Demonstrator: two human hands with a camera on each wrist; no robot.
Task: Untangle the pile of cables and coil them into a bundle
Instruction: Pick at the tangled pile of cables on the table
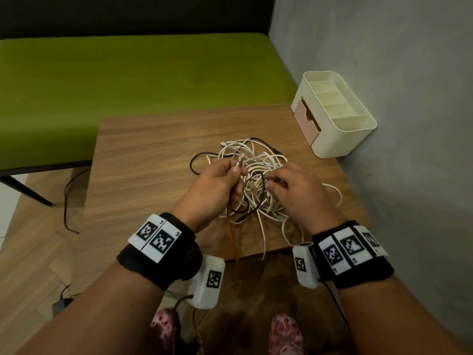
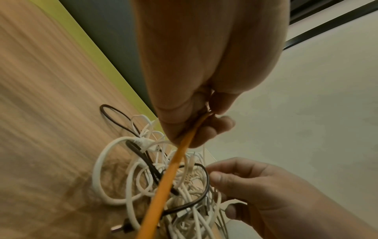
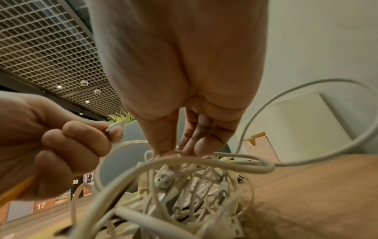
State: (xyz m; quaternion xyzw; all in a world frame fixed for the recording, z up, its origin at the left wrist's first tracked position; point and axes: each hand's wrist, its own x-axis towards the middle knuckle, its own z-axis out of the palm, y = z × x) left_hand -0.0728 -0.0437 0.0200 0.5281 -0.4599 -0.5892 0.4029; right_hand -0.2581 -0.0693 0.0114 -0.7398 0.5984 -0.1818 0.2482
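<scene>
A tangled pile of white and black cables (image 1: pixel 258 160) lies on the wooden table (image 1: pixel 143 149). My left hand (image 1: pixel 225 175) grips an orange cable (image 1: pixel 231 234) near its metal plug (image 1: pixel 240 161), held just above the pile; the cable hangs down over the table's front edge. In the left wrist view the orange cable (image 2: pixel 167 182) runs from my curled left hand (image 2: pixel 196 122) across the pile (image 2: pixel 143 177). My right hand (image 1: pixel 286 185) rests on the pile's right side, fingertips (image 3: pixel 184 150) pinching a white cable strand (image 3: pixel 204 163).
A cream desk organiser (image 1: pixel 335 111) with a pink drawer stands at the table's back right, against the grey wall. A green bench (image 1: pixel 128 73) lies beyond the table. A white cable loop (image 1: pixel 335 193) spills right. Loose cords lie on the floor at left.
</scene>
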